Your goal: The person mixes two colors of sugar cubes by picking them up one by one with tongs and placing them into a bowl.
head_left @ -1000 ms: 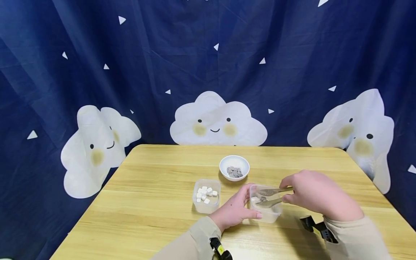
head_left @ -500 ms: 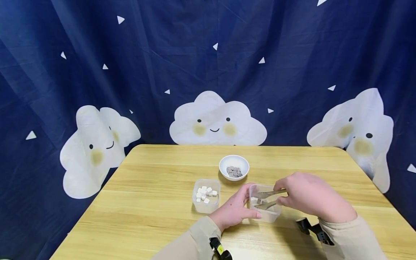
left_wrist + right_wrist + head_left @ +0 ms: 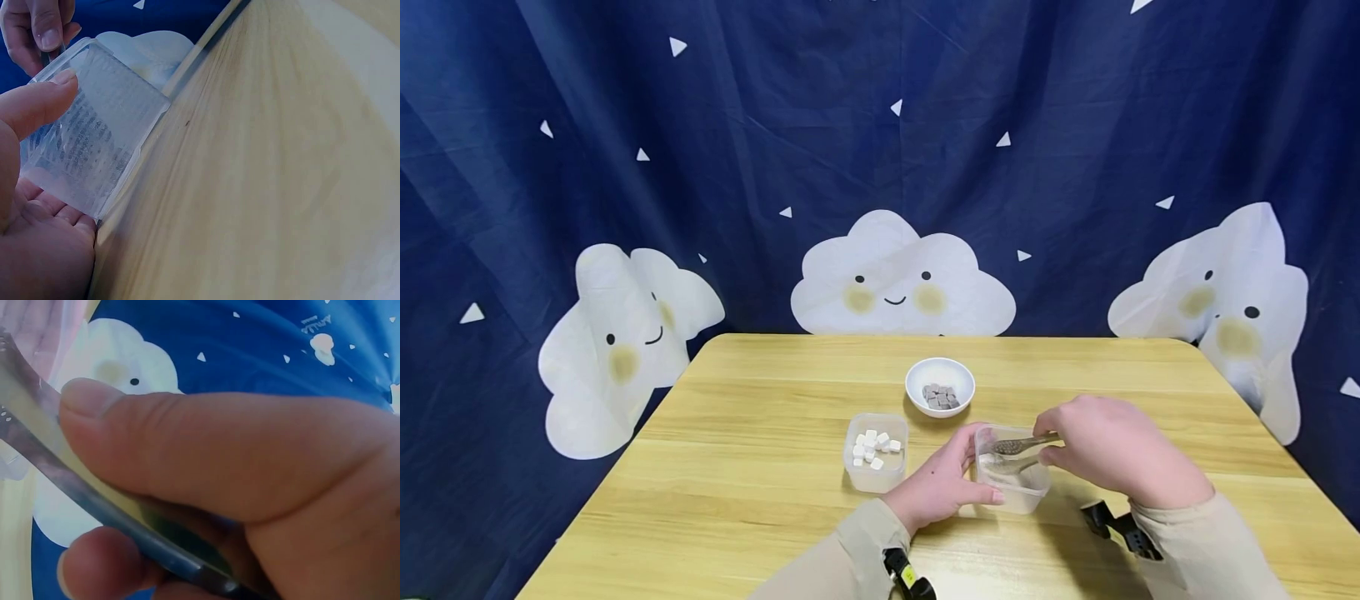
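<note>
My left hand [image 3: 936,487] holds a clear plastic container [image 3: 1022,500] from its left side, thumb at the near wall and fingers round the far side. The left wrist view shows the thumb over the container's ribbed wall [image 3: 106,112] and the fingers beneath. Metal tongs [image 3: 1018,446] are gripped by my right hand [image 3: 1120,454], thumb on one arm and fingers on the other. Their ends reach down inside the container, the two arms slightly apart. A pale patch shows near the lower tip; what lies between the tips I cannot tell.
Left of my left hand stands a second clear container [image 3: 876,481] with several white cubes [image 3: 870,446]. Behind both containers is a white bowl [image 3: 942,367] of grey-brown cubes [image 3: 942,398]. The wooden table [image 3: 737,467] backs onto a blue curtain with clouds.
My right hand has shifted left with the tongs, whose ends reach further into the container. Small pieces visible there earlier are now mostly hidden. The left hand has kept its place.
</note>
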`<action>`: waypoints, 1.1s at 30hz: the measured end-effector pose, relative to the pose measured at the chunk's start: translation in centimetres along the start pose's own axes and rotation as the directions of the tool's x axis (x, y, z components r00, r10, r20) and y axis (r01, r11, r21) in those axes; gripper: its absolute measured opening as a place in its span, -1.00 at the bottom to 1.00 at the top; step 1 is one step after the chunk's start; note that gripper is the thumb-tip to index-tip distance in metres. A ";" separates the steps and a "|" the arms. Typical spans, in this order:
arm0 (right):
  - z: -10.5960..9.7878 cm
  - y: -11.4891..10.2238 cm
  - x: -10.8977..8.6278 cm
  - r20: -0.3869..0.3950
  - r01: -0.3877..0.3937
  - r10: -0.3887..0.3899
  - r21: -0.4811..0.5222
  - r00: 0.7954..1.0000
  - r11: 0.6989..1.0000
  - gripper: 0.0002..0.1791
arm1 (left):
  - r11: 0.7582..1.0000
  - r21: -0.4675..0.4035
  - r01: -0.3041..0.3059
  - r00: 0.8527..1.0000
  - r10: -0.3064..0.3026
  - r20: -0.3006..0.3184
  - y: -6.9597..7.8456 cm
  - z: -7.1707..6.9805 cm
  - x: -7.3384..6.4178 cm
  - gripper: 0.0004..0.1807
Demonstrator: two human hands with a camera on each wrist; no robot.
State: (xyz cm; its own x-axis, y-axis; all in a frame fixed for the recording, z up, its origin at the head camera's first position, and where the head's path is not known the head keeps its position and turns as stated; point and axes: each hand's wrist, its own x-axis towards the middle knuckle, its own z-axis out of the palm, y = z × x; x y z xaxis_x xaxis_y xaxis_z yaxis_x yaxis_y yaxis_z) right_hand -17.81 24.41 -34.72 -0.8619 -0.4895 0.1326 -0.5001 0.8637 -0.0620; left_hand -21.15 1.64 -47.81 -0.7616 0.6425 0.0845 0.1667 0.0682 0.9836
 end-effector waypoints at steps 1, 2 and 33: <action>0.0 0.0 0.0 -0.002 0.003 -0.003 0.000 1.000 1.000 -0.82 | 1.000 0.001 -0.002 1.000 0.002 0.002 0.0 0.0 0.0 -0.11; 0.0 0.0 0.1 -0.004 0.007 -0.007 0.000 1.000 1.000 -0.81 | 1.000 0.004 -0.003 1.000 0.003 0.002 -0.1 0.0 0.0 -0.11; -1.9 1.4 -0.8 -0.049 0.067 -0.064 0.080 0.997 0.994 -0.91 | 1.000 0.003 -0.023 1.000 0.023 -0.001 -0.5 0.0 0.1 -0.06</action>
State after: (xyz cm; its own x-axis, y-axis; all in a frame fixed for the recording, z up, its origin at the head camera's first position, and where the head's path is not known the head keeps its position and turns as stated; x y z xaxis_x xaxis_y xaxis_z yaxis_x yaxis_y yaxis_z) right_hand -17.61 26.24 -33.07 -0.8232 -0.5369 0.1846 -0.5621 0.8164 -0.1321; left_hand -21.31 1.66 -48.33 -0.7584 0.6428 0.1076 0.1860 0.0553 0.9810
